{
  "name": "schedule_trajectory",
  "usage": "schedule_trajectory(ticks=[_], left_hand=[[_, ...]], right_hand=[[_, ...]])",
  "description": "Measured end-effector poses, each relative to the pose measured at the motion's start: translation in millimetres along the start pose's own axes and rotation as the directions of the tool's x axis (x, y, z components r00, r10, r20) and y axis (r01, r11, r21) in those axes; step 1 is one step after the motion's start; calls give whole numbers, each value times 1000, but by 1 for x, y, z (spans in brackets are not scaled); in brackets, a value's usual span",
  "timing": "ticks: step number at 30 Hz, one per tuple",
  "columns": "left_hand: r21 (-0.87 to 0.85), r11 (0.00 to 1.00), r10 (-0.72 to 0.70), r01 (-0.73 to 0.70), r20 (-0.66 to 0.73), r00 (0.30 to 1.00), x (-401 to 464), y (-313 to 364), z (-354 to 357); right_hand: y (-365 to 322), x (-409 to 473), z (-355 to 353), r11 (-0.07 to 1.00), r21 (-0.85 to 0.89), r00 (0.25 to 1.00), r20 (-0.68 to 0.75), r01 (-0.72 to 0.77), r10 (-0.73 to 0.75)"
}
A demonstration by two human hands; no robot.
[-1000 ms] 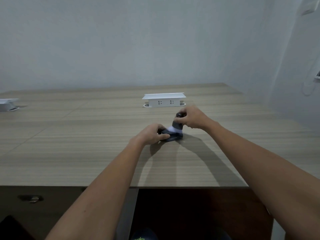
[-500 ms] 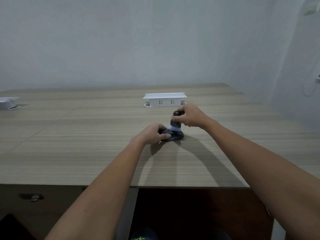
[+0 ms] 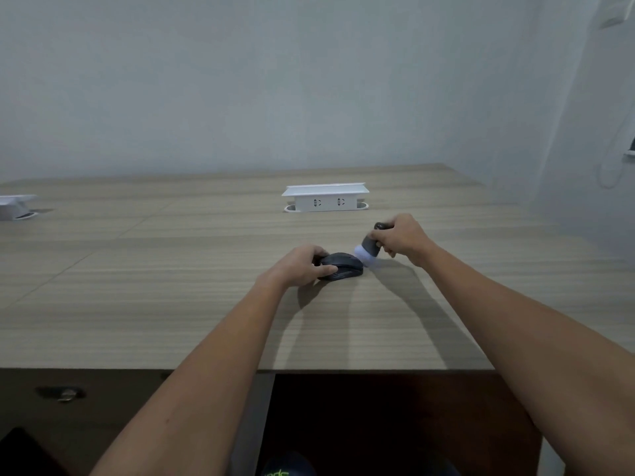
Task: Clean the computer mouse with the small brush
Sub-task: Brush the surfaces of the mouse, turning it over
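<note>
Black computer mouse (image 3: 340,266) flat on the wooden desk (image 3: 171,304), held by the left hand (image 3: 302,266). Small brush (image 3: 369,247) in the right hand (image 3: 400,238), white bristles just beside the mouse. White socket box (image 3: 324,197) behind.

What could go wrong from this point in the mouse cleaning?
1. The brush sits at the right end of the mouse, partly over the table; the next stroke may sweep wood, not the mouse.
2. The left hand covers the mouse's left part, so that area may go unbrushed.
3. Only the fingers of the right hand pinch the brush; a firm stroke might twist it.
</note>
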State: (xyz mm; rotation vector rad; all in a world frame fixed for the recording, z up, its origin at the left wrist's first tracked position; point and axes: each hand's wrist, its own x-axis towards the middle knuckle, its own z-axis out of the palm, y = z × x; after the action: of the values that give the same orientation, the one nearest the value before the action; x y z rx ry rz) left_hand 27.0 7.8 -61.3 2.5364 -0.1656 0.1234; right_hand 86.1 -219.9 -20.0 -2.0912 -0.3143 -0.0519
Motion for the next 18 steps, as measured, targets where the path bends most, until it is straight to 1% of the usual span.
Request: schedule_trajectory(ticks=[2, 3, 4, 5, 6, 7, 8, 10, 11, 12, 13, 14, 16, 17, 18], left_hand=[[3, 1000, 0, 0, -1, 1000, -1, 0, 0], [2, 1000, -1, 1, -1, 1000, -1, 1, 0], [0, 1000, -1, 1, -2, 1000, -1, 1, 0], [1, 1000, 2, -2, -2, 1000, -1, 1, 0], [6, 1000, 7, -7, -4, 1000, -2, 2, 0], [11, 1000, 8, -8, -6, 1000, -2, 3, 0], [14, 1000, 8, -8, -9, 1000, -2, 3, 0], [16, 1000, 9, -9, -13, 1000, -2, 3, 0], [17, 1000, 9, -9, -15, 1000, -3, 4, 0], [18, 1000, 8, -7, -18, 1000, -4, 5, 0], [21, 1000, 6, -5, -23, 1000, -4, 6, 0], [27, 1000, 7, -7, -27, 1000, -5, 7, 0], [39, 999, 7, -5, -30, 1000, -6, 9, 1], [41, 999, 3, -2, -32, 999, -6, 10, 1], [41, 999, -1, 3, -35, 999, -7, 11, 1]], right_hand=[[-2, -3, 0, 986, 164, 999, 39, -7, 0], [-3, -5, 2, 983, 183, 997, 81, -6, -9], [-4, -6, 3, 989, 145, 994, 113, -2, -15], [-5, -6, 3, 998, 59, 993, 117, 15, -21], [-7, -6, 3, 998, -44, 995, 99, 35, -30], [-8, -5, 3, 993, -108, 997, 66, 49, -42], [-8, -5, 3, 993, -97, 997, 42, 64, -60], [-8, -9, 2, 993, 76, 994, 49, 92, -95], [-8, -11, 2, 984, 151, 990, 83, 100, -113], [-7, -13, 2, 980, 169, 983, 126, 107, -130], [-6, -14, 2, 985, 127, 979, 149, 119, -138], [-4, -14, 2, 990, 47, 980, 141, 136, -141], [-3, -11, 1, 977, -143, 985, 80, 161, -150], [-4, -11, 0, 972, -168, 986, 55, 165, -158], [-5, -11, 1, 978, -132, 986, 48, 164, -158]])
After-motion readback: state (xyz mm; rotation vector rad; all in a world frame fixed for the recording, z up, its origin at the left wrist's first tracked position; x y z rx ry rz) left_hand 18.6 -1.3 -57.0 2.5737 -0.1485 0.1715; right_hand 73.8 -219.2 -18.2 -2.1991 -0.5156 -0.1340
